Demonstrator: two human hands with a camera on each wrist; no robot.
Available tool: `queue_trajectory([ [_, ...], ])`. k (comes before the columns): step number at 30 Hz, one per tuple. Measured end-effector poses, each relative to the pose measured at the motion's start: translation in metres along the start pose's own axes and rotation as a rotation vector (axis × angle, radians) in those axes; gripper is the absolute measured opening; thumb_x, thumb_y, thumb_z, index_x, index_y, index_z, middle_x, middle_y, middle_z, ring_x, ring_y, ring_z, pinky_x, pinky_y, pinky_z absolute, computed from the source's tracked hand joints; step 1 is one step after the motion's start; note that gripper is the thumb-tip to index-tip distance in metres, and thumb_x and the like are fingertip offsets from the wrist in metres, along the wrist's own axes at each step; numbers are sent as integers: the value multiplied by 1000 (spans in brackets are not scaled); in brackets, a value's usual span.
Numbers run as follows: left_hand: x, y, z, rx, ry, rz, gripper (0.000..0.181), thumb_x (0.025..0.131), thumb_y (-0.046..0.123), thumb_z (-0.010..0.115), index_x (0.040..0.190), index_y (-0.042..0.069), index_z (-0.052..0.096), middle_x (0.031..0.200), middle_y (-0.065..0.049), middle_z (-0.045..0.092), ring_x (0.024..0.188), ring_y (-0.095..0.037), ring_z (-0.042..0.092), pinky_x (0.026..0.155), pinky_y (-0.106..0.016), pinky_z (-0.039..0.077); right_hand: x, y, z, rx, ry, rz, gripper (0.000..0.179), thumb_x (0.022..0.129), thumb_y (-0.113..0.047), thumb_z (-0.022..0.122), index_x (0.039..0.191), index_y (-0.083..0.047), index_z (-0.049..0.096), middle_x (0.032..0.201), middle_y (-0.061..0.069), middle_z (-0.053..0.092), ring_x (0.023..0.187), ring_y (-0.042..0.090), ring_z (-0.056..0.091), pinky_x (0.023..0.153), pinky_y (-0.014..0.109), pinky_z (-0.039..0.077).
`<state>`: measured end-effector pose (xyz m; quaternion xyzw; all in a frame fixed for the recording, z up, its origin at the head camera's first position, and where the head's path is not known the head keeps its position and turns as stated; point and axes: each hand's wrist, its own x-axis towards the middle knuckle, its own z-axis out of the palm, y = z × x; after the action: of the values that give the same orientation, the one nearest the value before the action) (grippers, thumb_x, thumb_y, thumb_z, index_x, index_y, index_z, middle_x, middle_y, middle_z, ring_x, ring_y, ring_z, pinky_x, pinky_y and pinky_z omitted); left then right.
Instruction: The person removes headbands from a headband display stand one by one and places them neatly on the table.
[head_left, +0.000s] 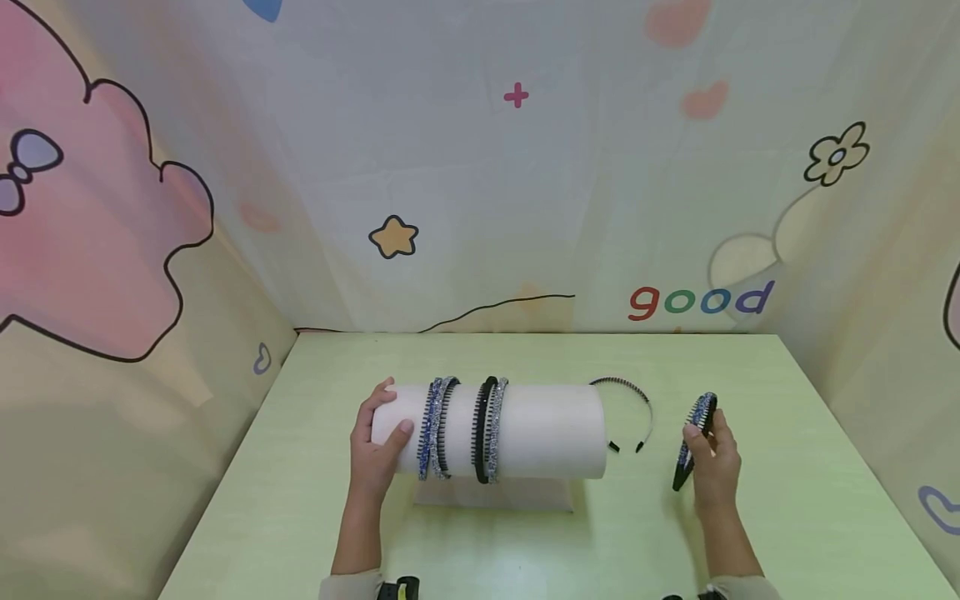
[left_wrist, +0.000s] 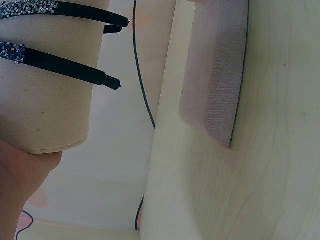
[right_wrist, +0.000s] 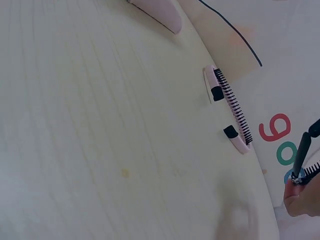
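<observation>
the left grip (head_left: pixel 375 457) is wrapped round the left end of the white cylinder (head_left: pixel 551 432), thumb in front, fingertips over the far rim. the cylinder lies sideways above a pale base (head_left: pixel 491 496), near the middle of the tabletop (head_left: pixel 817 508). a left headband cluster (head_left: pixel 435 429) circles it near that hand; a right headband cluster (head_left: pixel 490 429) sits just left of mid-length, with a long bare stretch running to the cylinder's right edge. the right grip (head_left: pixel 714 468) pinches the blue glittery headband (head_left: pixel 702 410), tilted, well apart from the cylinder, tabletop showing between them and out to the right edge. a pale toothed headband (right_wrist: pixel 234 105) lies beyond the cylinder's right end, close to the tabletop's back edge, where the printed backdrop (head_left: pixel 450 167) rises.
</observation>
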<state>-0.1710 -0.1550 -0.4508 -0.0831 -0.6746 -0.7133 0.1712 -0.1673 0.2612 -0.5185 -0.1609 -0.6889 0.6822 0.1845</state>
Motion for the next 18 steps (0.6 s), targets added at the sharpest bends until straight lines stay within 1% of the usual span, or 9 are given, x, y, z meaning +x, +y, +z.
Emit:
queue_trajectory([
  [1,0,0,0,2,1,2,36,84,-5,59,117,-1,46,143,-14,36,112,-31,46,77,-30,49,2,0,-1,-30,16,4,66,91,-27,51,148,-10,20,144,17,25,114,16,35,81,13,35],
  [4,-1,2,1,5,1,6,36,84,-5,58,117,-1,46,143,-15,35,112,-31,46,77,-29,49,8,1,-3,-87,51,9,70,90,-32,53,147,-9,19,145,17,21,122,22,31,94,22,32],
  [6,-1,2,1,8,2,3,36,84,-5,58,118,-2,46,143,-15,35,111,-31,46,77,-29,49,12,3,-4,-104,60,17,73,90,-35,54,147,-8,17,147,19,17,130,27,24,104,32,24],
  [8,-1,1,0,10,2,0,37,84,-5,59,118,-1,46,143,-15,35,112,-30,46,77,-29,49,16,5,-5,-119,69,6,76,89,-36,56,147,-5,17,149,21,15,134,30,17,108,38,14],
  [9,0,1,0,12,4,-3,37,84,-5,59,118,-1,46,143,-14,35,112,-30,45,77,-29,49,19,7,-6,-132,74,6,77,89,-37,56,147,-5,17,149,21,14,135,30,14,108,38,11],
  [12,2,-5,-2,4,4,-13,37,84,-5,59,118,-1,46,144,-12,36,113,-30,45,78,-30,48,25,13,-8,-194,91,11,79,88,-40,58,146,-5,19,150,20,14,136,31,12,108,41,11],
  [15,4,-13,-5,-9,5,-25,37,84,-5,60,119,1,47,143,-7,37,114,-29,45,78,-31,48,29,18,-11,-266,105,50,81,87,-45,57,147,-6,18,151,21,11,136,36,5,107,48,8],
  [18,4,-22,-7,-18,6,-26,38,84,-3,61,119,3,47,143,-3,38,114,-28,45,78,-31,48,33,22,-12,-317,117,83,83,86,-47,57,147,-6,17,150,25,8,134,43,-1,106,54,5],
])
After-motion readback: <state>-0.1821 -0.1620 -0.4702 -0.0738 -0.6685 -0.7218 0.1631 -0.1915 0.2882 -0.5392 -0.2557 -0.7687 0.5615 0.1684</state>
